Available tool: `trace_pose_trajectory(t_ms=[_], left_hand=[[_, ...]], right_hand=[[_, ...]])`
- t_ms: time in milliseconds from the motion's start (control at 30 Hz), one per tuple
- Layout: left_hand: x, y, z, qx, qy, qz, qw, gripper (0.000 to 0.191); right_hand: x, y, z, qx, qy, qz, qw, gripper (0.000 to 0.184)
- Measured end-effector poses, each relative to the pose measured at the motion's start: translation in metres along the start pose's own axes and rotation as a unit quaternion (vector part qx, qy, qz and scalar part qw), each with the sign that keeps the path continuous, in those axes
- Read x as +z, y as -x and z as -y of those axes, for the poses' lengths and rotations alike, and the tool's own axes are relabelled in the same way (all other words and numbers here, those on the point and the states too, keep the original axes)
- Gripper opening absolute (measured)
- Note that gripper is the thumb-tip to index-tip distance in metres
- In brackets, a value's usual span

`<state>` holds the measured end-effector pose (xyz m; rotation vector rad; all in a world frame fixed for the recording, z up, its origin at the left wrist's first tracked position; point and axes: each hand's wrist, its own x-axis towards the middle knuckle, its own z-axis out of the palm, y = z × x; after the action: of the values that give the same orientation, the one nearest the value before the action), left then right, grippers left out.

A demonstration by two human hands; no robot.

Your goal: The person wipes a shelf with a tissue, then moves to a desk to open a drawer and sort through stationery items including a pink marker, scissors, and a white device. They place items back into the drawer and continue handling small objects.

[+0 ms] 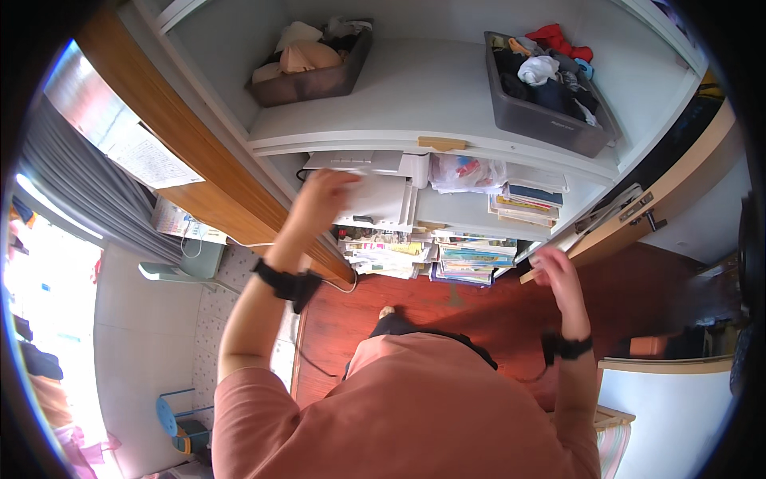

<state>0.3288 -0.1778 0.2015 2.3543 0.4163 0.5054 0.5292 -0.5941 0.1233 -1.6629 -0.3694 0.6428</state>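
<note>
My left hand (328, 194) is raised, blurred, in front of a white printer (383, 200) on a cabinet shelf; whether it holds something cannot be told. My right hand (553, 269) hangs over the floor right of the book stacks, fingers curled and blurred, its grip unclear. Both wrists wear black straps. On the shelf above, a dark plastic bin (311, 84) with beige and black garments stands at left. Another grey bin (538, 123), filled with black, white and red clothing, stands at right. Beside the printer lies a clear plastic bag (467, 172).
Stacks of books and papers (473, 257) fill the lowest level. A wooden door (640, 203) with a black handle stands at right. At left are a wooden post (239, 197), a grey curtain (90, 173), a pale green chair (197, 263) and a blue stool (167, 416).
</note>
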Motion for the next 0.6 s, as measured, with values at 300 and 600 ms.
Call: trace_pose_trajectory(t_ms=[300, 600], left_hand=[[0.084, -0.011, -0.057, 0.089, 0.234, 0.076, 0.965, 0.038], [0.015, -0.055, 0.059, -0.222, 0.661, 0.027, 0.717, 0.044]], right_hand=[[0.181, -0.059, 0.1, -0.163, -0.033, -0.014, 0.986, 0.034], [0.195, -0.102, 0.122, -0.43, 0.455, -0.192, 0.756, 0.028]])
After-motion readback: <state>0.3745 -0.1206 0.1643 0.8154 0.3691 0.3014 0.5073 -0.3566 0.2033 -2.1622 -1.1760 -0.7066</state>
